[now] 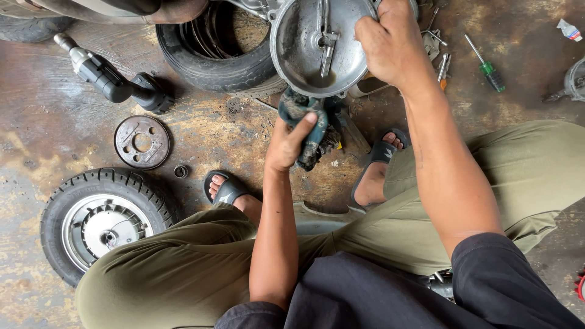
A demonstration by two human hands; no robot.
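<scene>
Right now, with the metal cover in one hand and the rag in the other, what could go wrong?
1. The right hand grips only the rim of the metal cover, which is tilted; dark liquid pooled at its low edge could spill toward the sandals.
2. The left hand holds the rag just under that edge, so it may get soaked and slippery.
3. The screwdriver, the power tool and the small ring lie loose on the floor near the feet: possible trip or lost part.
</scene>
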